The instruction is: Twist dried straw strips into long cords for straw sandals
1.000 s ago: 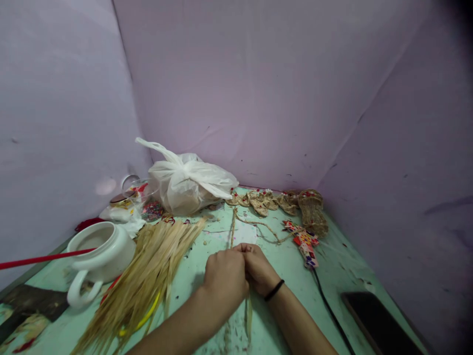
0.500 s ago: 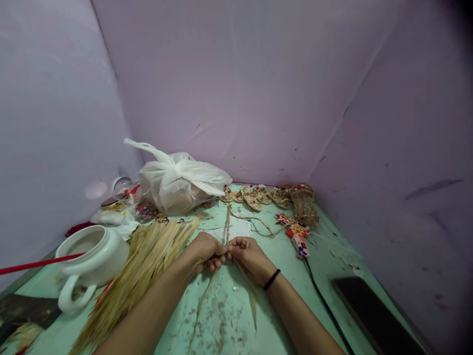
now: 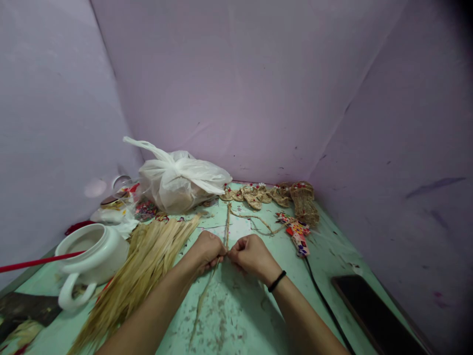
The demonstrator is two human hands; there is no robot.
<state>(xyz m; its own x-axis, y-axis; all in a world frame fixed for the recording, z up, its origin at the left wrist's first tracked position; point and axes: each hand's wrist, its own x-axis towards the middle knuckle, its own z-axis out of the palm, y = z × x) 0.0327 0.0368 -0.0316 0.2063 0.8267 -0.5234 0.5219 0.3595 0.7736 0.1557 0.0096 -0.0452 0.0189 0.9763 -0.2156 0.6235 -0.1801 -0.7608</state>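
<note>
A thin twisted cord of dry plant fibre [image 3: 228,229] runs along the table toward me, and both hands pinch its near end. My left hand [image 3: 210,250] is closed on the cord, thumb against the curled fingers; a loose fibre strand [image 3: 201,299] trails from beneath it toward the front. Touching or almost touching it, my right hand [image 3: 251,256] is closed too, fingertips at the cord's end, a black band around that wrist. Beyond the hands the cord bends and continues right, toward a patterned cloth-covered object [image 3: 296,230]. The exact strands between my fingertips are hidden.
Left of my arm lies a bundle of dry flat fibre strips [image 3: 148,266], beside a white pot [image 3: 92,251] holding a red stick. A tied plastic bag [image 3: 181,180] and woven beaded pieces [image 3: 258,195] line the back wall. A dark phone [image 3: 373,310] and black cable [image 3: 325,301] lie right.
My right hand has turned over, its back now more upward, and the strand that hung below it is out of sight. My left hand has curled tighter at nearly the same spot.
</note>
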